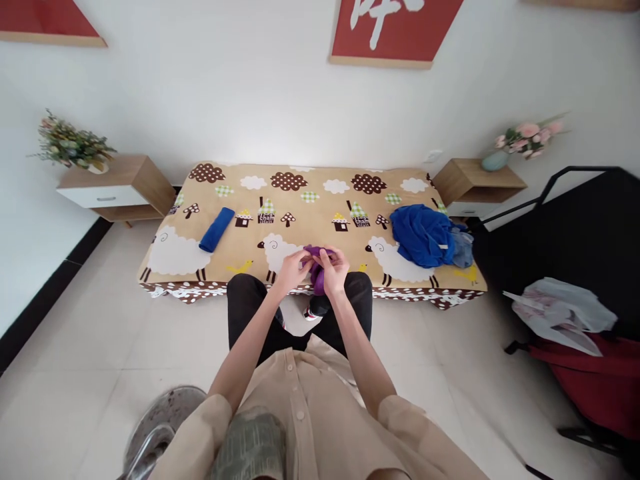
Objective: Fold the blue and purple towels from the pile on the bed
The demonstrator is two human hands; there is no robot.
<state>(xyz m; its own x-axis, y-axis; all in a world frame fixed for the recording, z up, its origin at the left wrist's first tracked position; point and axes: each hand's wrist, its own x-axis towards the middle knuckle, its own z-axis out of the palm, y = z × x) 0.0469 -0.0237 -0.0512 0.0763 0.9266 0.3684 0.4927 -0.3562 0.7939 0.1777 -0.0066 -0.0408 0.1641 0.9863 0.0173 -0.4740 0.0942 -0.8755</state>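
Between both hands is a small bunched purple cloth, held above the near edge of the low table, with part of it hanging down. My left hand pinches its left side with the fingers closed. My right hand grips it from the right, thumb on top. What kind of cloth item it is I cannot make out. To the left on the patterned tablecloth lies a rolled blue cloth. A crumpled heap of blue cloth rests at the right end, a greyish-blue piece beside it.
Wooden side cabinets with flower vases flank the table against the wall. At right, a white plastic bag lies near a red bag and a black-framed item. A round metal base stands on the floor at lower left.
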